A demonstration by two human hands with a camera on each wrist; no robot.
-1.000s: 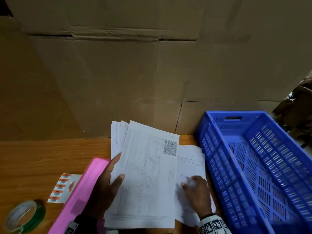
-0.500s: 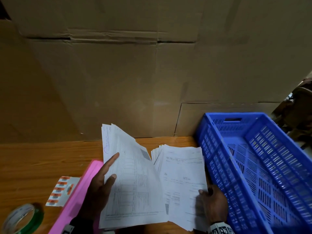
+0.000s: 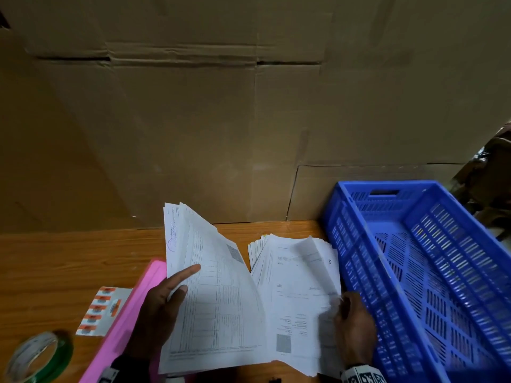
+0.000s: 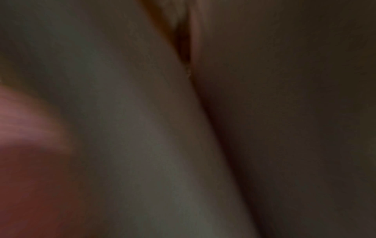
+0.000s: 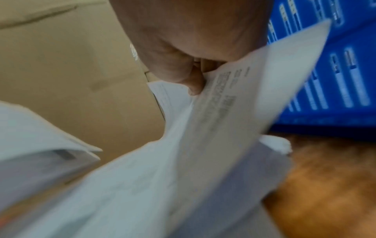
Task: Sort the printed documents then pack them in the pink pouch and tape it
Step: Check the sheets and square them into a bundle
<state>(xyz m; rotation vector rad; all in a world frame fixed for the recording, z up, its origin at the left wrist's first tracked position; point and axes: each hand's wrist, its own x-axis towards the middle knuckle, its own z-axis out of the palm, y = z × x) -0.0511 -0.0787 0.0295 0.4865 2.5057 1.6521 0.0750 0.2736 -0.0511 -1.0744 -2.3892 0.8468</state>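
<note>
Still sorting: left hand [image 3: 157, 313] grip clamps docs stack [image 3: 210, 299]; right hand [image 3: 355, 330] pinches top sheet [image 3: 318, 272] of desk pile. Pink pouch [image 3: 124, 327] under left grip, unpacked; tape roll [image 3: 38, 357] further left, untouched.

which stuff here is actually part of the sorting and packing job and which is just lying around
Part of the job:
- held sheaf of documents, gripped by the left hand
- document pile on the table, its top sheet lifted by the right hand
- pink pouch
- tape roll

Just lying about:
- blue crate
- sticker sheet
- cardboard boxes
</note>
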